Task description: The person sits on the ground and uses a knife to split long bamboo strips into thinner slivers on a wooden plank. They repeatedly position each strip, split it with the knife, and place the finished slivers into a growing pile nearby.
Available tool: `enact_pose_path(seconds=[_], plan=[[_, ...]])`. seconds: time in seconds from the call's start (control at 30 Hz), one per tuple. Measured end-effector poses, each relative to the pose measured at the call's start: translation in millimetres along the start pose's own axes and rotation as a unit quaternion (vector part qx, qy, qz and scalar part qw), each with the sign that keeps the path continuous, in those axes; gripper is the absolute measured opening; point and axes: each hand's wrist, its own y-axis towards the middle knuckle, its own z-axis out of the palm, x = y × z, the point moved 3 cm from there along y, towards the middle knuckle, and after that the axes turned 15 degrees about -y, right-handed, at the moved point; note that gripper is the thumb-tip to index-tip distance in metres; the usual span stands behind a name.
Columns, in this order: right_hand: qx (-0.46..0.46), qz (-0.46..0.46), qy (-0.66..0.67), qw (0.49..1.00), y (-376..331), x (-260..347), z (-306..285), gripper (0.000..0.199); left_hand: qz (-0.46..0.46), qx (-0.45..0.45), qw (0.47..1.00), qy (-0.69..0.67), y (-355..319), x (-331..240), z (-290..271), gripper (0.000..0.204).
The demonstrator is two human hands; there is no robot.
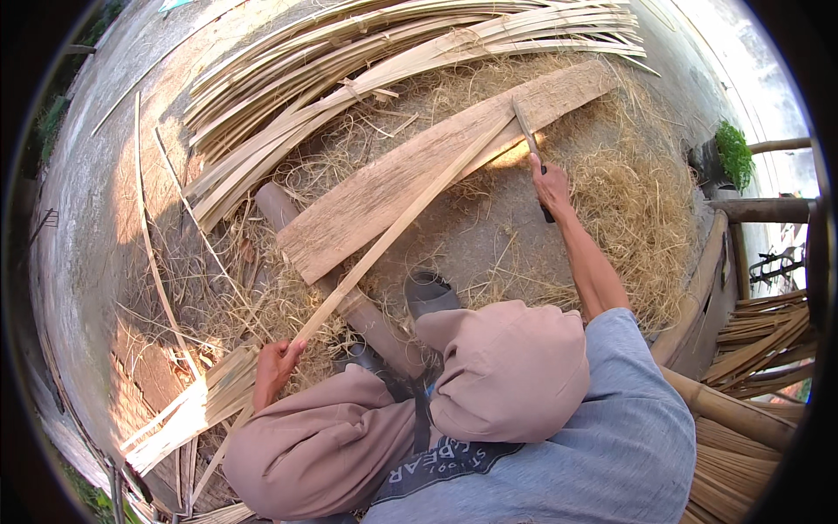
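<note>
My left hand (277, 371) is closed round the near end of a long pale bamboo strip (393, 234). The strip runs away from me to the right, its far part lying across a wide wooden board (410, 170). In my right hand (552, 187) is the dark handle of a knife (526, 128). Its blade points away from me and crosses the strip near its far end, over the board. Whether the edge bites into the strip I cannot tell. The board slopes, its lower left end over a round log (371, 323).
Bundles of split strips (288, 92) lie beyond the board. Curly shavings (633, 227) heap at the right and spread underneath. More strips (205, 397) are by my left knee. A bamboo rail (729, 406) and stacked strips (729, 476) stand at the right.
</note>
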Motion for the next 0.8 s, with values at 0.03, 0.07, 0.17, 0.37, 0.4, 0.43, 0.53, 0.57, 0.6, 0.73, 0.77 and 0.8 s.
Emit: enact_pose_path(seconds=[0.03, 0.07, 0.17, 0.37, 0.4, 0.43, 0.53, 0.57, 0.6, 0.73, 0.77, 0.8], plan=[[-0.038, -0.052, -0.054, 0.996, -10, 6, 2, 0.076, 0.0, 0.002, 1.0, 0.007, 5, 6, 1, 0.046], [-0.031, -0.086, -0.061, 0.994, -15, 27, -1, 0.077, -0.004, -0.008, 1.0, 0.01, 10, 21, 1, 0.047], [0.006, -0.099, -0.069, 0.993, -54, 33, 3, 0.074, -0.014, 0.026, 0.999, 0.027, 23, 9, 11, 0.053], [0.117, -0.127, 0.054, 0.984, -129, 96, 40, 0.065, 0.165, -0.075, 0.962, 0.204, 40, -56, 57, 0.058], [0.158, -0.194, 0.038, 0.967, -155, 122, 39, 0.063, 0.176, -0.104, 0.953, 0.226, 37, -55, 60, 0.059], [0.199, -0.26, 0.022, 0.945, -184, 148, 37, 0.061, 0.179, -0.134, 0.944, 0.244, 38, -53, 63, 0.056], [0.236, -0.35, -0.015, 0.906, -243, 181, 37, 0.058, 0.23, -0.169, 0.915, 0.286, 48, -67, 82, 0.049], [0.254, -0.352, -0.018, 0.9, -255, 190, 34, 0.058, 0.255, -0.182, 0.906, 0.286, 50, -67, 85, 0.048], [0.273, -0.355, -0.022, 0.894, -262, 195, 34, 0.058, 0.279, -0.196, 0.896, 0.285, 53, -63, 88, 0.046], [0.162, -0.357, -0.052, 0.919, -223, 165, 33, 0.059, 0.293, -0.196, 0.896, 0.27, 46, -53, 91, 0.044], [0.146, -0.294, -0.06, 0.943, -196, 146, 27, 0.061, 0.282, -0.181, 0.902, 0.271, 49, -56, 95, 0.044], [0.129, -0.231, -0.069, 0.962, -164, 124, 19, 0.062, 0.27, -0.167, 0.908, 0.273, 53, -57, 98, 0.044]])
